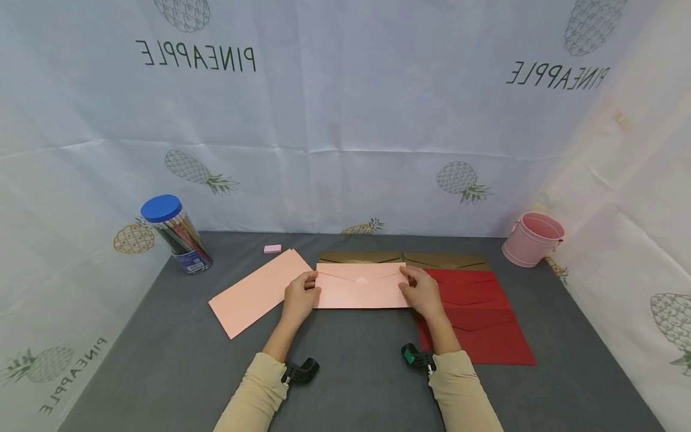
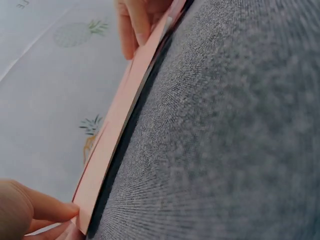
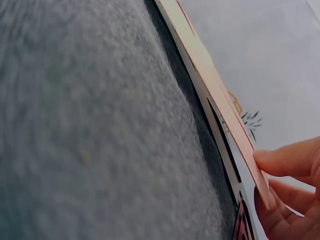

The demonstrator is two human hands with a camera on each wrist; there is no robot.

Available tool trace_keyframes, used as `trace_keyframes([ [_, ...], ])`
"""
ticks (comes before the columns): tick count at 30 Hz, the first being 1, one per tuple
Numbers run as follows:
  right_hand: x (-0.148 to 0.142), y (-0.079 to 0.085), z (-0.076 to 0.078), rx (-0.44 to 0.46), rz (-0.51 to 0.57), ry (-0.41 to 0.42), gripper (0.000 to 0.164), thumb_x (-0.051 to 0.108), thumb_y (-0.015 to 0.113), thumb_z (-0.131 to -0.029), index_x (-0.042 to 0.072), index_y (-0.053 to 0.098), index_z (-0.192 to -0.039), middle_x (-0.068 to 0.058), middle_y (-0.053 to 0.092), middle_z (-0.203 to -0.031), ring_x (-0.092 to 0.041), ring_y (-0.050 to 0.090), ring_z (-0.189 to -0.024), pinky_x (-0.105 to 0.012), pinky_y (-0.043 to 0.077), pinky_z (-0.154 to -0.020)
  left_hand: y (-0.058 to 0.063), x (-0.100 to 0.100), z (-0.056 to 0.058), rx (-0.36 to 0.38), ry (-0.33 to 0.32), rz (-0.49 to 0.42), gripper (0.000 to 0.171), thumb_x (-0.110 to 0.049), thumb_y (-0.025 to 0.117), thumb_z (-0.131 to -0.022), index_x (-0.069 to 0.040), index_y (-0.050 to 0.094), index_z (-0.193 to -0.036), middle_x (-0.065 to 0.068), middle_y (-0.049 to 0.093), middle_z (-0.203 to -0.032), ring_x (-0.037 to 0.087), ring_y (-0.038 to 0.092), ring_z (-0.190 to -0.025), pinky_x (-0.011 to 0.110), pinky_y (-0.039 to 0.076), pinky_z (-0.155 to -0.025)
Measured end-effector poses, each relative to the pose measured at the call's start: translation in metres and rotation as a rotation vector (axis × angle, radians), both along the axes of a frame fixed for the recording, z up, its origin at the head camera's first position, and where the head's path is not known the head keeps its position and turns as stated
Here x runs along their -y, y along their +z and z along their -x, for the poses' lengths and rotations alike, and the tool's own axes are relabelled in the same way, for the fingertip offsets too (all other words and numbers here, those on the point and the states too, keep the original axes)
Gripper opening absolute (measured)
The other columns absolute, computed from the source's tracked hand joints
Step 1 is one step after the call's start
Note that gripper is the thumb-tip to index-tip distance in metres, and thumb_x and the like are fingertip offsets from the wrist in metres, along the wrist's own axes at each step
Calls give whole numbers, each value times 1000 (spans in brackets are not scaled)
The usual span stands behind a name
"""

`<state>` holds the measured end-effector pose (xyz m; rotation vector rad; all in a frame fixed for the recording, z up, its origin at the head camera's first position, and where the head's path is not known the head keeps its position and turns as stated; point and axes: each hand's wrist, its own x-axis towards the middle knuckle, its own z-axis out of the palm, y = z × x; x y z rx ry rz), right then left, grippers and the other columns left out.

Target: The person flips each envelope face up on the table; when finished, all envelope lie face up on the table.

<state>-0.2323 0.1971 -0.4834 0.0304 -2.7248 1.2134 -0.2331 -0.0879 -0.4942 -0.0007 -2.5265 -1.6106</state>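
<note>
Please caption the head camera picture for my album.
Left hand and right hand hold a pink envelope between them, red envelopes nearby.

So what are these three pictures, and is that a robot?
No robot: it's a person's bare left hand and right hand. The big picture comes from a camera on the head, looking forward and down. The two tilted, close-up pictures come from the wrists, one each.

The hands hold a pink envelope between them, one at each end. On the grey table, more pink envelopes lie to the left, red envelopes to the right and gold envelopes behind. There's also a blue-lidded jar, a small pink block and a pink bucket.
</note>
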Motion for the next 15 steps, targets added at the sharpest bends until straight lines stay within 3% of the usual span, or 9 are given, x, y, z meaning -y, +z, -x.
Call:
trace_keyframes([
  [10, 2, -2, 2, -19, -53, 2, 41, 5, 61, -85, -3, 59, -126, -25, 51, -134, -42, 48, -123, -55, 44, -97, -3, -1, -1, -81, 20, 92, 29, 6, 61, -81, 7, 66, -110, 19, 68, -103, 29, 67, -95, 37, 55, -84],
  [15, 5, -2, 2, -11, -83, 16, 41, 4, 59, -85, -5, 59, -125, -26, 52, -133, -45, 46, -124, -59, 32, -107, -5, -1, -2, -84, 19, 110, 28, 5, 62, -82, 5, 67, -109, 18, 68, -105, 29, 67, -95, 37, 55, -84],
])
